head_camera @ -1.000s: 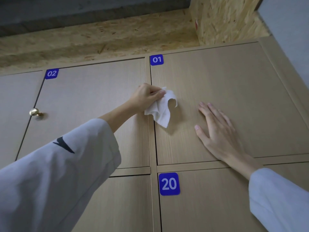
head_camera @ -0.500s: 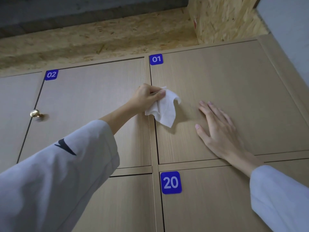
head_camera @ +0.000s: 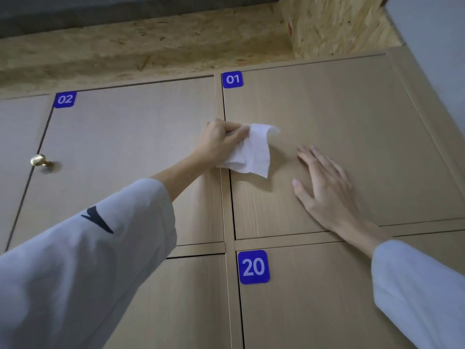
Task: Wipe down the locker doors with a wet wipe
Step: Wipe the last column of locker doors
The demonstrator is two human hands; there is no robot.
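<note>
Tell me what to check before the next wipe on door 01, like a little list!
1. Wet wipe held firmly: ok, the left hand grips it by its top edge.
2. Wipe on the right door: ok, it hangs over the left part of door 01, beside the gap to door 02.
3. Door steadied: ok, the right hand lies flat on door 01 with straight fingers.
4. Path to the right clear: not ok, the right hand lies in the way.
5. Wipe still wet: cannot tell.
6. Number label 01 out of the way: ok, it sits above the wipe.
</note>
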